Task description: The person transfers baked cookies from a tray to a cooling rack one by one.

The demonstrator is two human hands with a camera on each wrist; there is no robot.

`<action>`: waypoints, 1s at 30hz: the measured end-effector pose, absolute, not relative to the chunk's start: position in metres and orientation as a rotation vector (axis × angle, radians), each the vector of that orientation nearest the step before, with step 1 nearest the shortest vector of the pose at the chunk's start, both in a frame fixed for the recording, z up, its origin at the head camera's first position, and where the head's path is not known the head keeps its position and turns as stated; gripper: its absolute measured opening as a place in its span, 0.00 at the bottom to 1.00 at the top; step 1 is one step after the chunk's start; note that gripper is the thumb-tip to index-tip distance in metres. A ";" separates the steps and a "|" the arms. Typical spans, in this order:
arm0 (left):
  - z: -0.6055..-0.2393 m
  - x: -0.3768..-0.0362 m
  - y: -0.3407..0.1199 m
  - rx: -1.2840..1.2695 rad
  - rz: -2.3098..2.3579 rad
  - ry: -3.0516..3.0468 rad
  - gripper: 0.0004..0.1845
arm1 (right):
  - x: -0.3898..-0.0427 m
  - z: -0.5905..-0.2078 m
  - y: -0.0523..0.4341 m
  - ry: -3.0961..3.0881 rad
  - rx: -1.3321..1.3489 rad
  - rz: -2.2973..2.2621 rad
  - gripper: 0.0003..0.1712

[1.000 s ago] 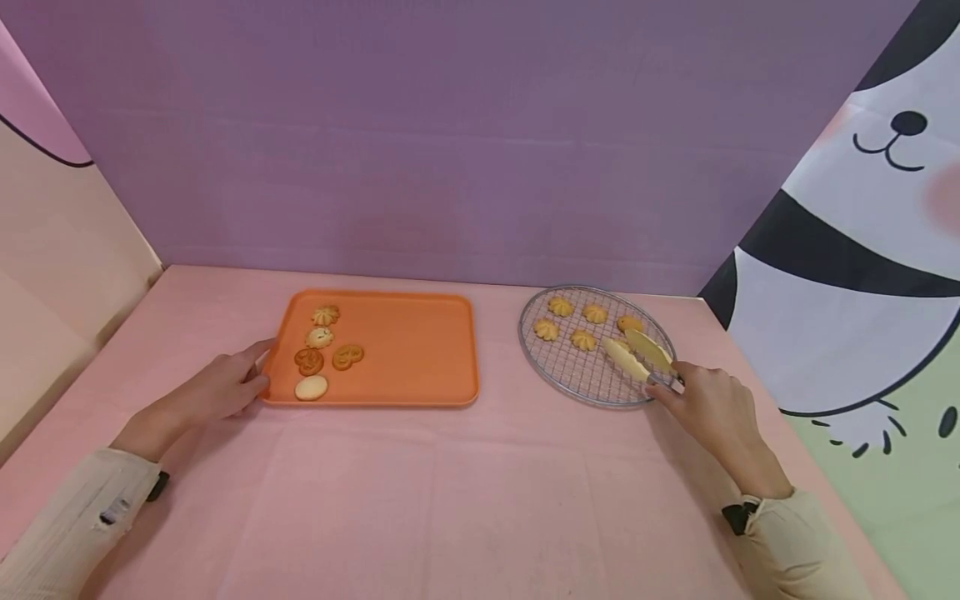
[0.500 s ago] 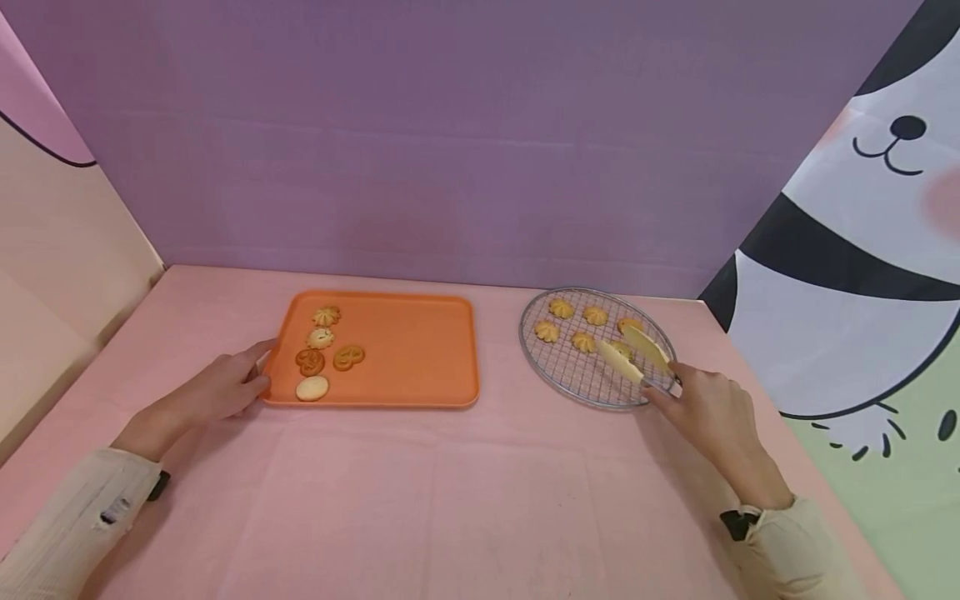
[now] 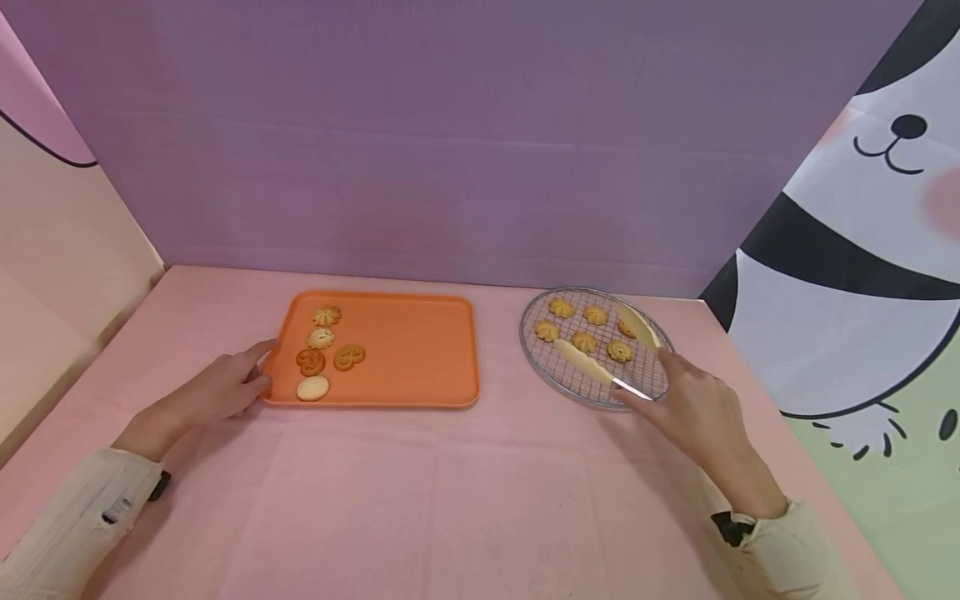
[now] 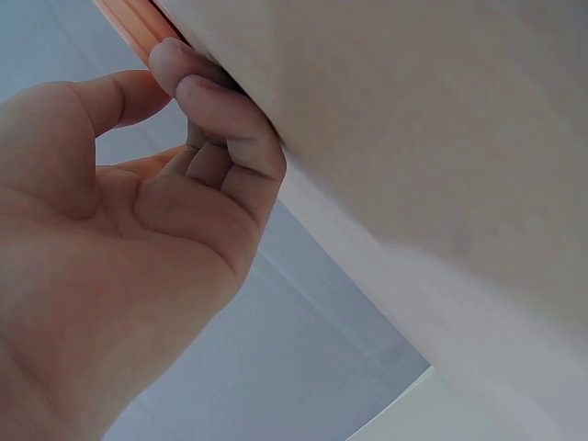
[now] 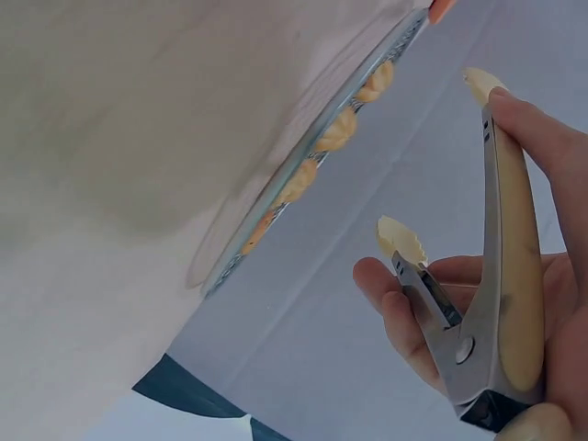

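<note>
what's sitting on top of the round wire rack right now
Six swirl cookies lie on the wire rack. The tongs in the right hand partly cover one at its right edge.

At about 3 o'clock on the wire rack (image 3: pixel 592 392), the tongs (image 3: pixel 600 367) cover part of one cookie (image 3: pixel 628 329); whether they touch it seems unclear.

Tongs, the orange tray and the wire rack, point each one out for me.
tongs (image 3: pixel 592 367), head view, on the near yellow arm.
orange tray (image 3: pixel 420 350), head view, on its bare floor.
wire rack (image 3: pixel 525 321), head view, on its left rim.
</note>
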State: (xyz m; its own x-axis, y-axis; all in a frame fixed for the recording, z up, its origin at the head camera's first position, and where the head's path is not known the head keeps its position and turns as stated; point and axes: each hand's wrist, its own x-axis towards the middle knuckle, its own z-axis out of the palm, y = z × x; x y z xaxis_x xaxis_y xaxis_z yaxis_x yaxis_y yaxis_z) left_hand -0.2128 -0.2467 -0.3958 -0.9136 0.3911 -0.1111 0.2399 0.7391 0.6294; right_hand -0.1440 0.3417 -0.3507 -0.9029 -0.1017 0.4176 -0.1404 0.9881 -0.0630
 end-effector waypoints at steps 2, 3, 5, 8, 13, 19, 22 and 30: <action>-0.396 -0.213 -0.247 0.502 0.931 2.708 0.35 | -0.143 -0.349 0.339 -2.706 0.176 0.130 0.48; -0.396 -0.213 -0.247 0.503 0.931 2.709 0.35 | -0.143 -0.348 0.337 -2.706 0.178 0.132 0.49; -0.396 -0.213 -0.247 0.504 0.929 2.711 0.35 | -0.142 -0.347 0.335 -2.712 0.177 0.131 0.51; -0.396 -0.213 -0.247 0.504 0.924 2.717 0.34 | -0.141 -0.348 0.330 -2.700 0.192 0.133 0.51; -0.396 -0.213 -0.247 0.500 0.920 2.716 0.34 | -0.138 -0.350 0.317 -2.656 0.272 0.152 0.51; -0.398 -0.214 -0.248 0.510 0.917 2.724 0.34 | -0.136 -0.347 0.298 -2.616 0.362 0.129 0.50; -0.398 -0.213 -0.248 0.523 0.919 2.736 0.34 | -0.133 -0.344 0.289 -2.608 0.388 0.118 0.50; -0.394 -0.211 -0.247 0.515 0.902 2.739 0.34 | -0.133 -0.340 0.265 -2.606 0.466 0.133 0.52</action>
